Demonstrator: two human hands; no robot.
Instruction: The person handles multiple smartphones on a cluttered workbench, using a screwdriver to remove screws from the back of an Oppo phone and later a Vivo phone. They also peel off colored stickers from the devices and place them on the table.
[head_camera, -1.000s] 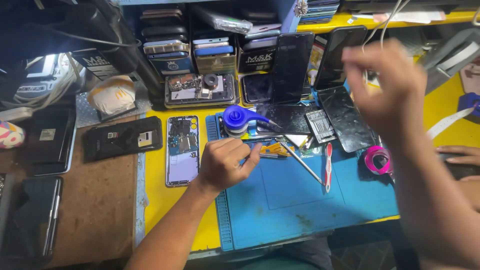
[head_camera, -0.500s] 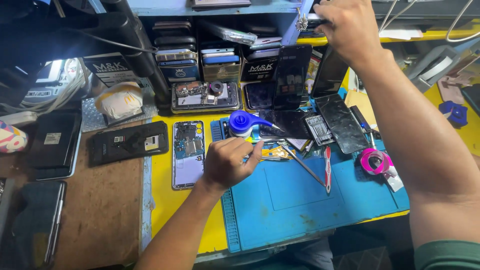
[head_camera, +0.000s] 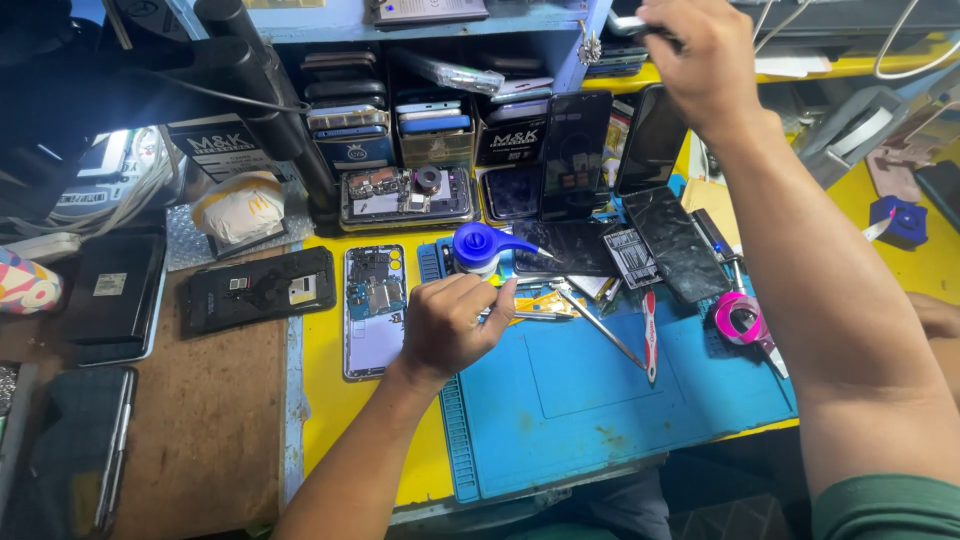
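Head view: right hand (head_camera: 705, 55), risen from over the blue mat (head_camera: 620, 400) to the shelf edge, grip closed on 1 small dark item, kind unclear. Left hand (head_camera: 450, 325) unmoved, curled on 1 metal tweezers (head_camera: 530, 315). Surface: 1 opened phone (head_camera: 375, 310), 1 blue-capped bottle (head_camera: 480, 245), 1 pink tape roll (head_camera: 738, 318).

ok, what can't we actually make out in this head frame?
- Right hand: closed on something small and dark at the shelf; fingers hide what it is.
- Left hand: resting by the tweezers on the blue mat; its curled fingers hide any grip.
- Dark phone: cut off by the left edge.
- Stacked phones: too small and shadowed to count.
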